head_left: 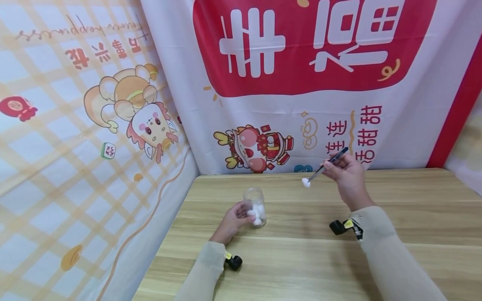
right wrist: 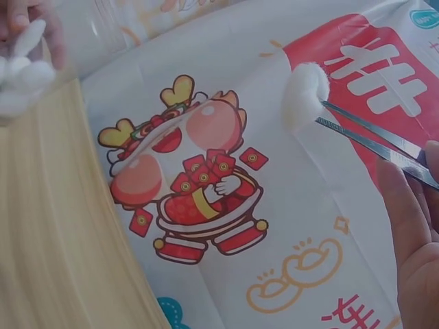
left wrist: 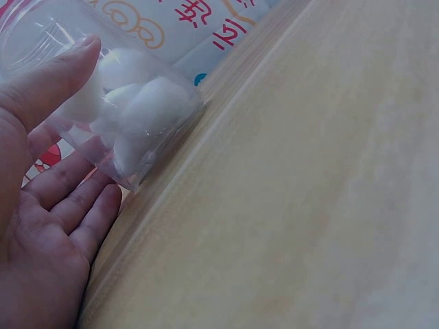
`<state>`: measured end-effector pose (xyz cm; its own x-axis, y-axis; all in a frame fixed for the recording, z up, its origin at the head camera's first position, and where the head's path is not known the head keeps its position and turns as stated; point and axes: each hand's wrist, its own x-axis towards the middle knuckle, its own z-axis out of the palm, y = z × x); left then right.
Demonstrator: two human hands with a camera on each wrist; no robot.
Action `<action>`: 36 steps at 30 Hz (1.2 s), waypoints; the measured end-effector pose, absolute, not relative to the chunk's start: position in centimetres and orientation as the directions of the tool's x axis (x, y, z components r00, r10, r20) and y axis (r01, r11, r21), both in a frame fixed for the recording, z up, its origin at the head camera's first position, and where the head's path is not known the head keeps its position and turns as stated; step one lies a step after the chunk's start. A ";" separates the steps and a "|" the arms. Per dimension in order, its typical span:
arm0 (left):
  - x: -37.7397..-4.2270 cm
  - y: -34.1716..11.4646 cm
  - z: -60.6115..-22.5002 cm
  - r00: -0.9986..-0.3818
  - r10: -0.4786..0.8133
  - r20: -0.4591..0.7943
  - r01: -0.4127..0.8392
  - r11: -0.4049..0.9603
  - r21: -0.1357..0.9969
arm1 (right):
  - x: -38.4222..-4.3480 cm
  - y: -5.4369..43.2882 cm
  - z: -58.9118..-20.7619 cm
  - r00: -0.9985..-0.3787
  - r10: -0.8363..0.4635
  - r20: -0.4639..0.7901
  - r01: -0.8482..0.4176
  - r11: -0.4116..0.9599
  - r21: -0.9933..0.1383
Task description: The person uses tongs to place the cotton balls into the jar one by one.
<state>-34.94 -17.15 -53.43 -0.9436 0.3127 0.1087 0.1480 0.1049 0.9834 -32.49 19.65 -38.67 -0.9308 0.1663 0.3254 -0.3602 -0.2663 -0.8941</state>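
Note:
My left hand (head_left: 234, 220) grips a clear, open-topped jar (head_left: 254, 193) that stands on the table, thumb on one side and fingers on the other. White cotton balls (left wrist: 147, 103) fill its lower part. To the right, above the table, my right hand (head_left: 350, 179) pinches metal tweezers (head_left: 318, 170) between thumb and fingers. At their tips hangs one cotton ball (head_left: 306, 182), apart from the jar. In the right wrist view, the tweezers' two tips (right wrist: 343, 130) press against the side of this cotton ball.
A wood-grain table (head_left: 286, 267) lies under both hands. Behind it hangs a white cloth (head_left: 173, 62) with a red printed panel, and a checked printed cloth (head_left: 49, 175) covers the left side. Small black cameras (head_left: 234, 262) sit on the wrists.

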 end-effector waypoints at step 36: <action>-35.0 -17.2 -52.8 -0.940 0.336 0.058 0.100 0.108 0.989 | -34.0 14.9 -39.8 -0.941 0.141 0.308 -0.338 -0.309 -0.889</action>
